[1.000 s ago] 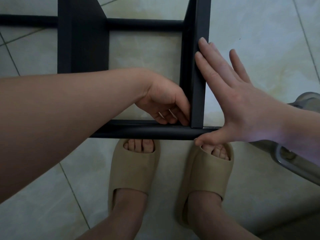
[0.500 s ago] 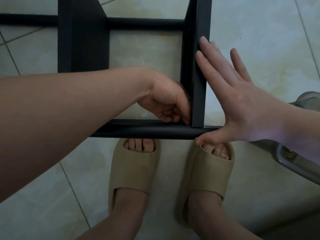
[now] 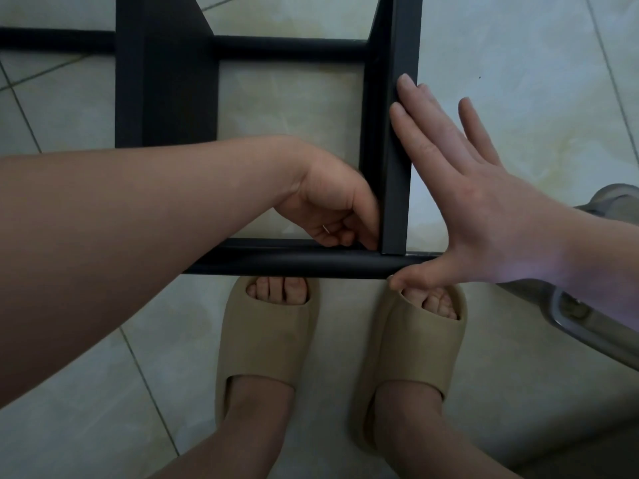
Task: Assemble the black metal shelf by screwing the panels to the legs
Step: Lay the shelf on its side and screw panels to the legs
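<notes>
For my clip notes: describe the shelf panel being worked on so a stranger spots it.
On the floor beyond beige slippers lies the black shelf frame. Skip the left panel; take the right panel. Only it has the right hand flat against it, the left hand at its corner.

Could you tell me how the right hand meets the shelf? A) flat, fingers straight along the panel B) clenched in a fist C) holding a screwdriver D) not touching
A: the right hand lies open, fingers straight against the panel, thumb on the leg.
</notes>
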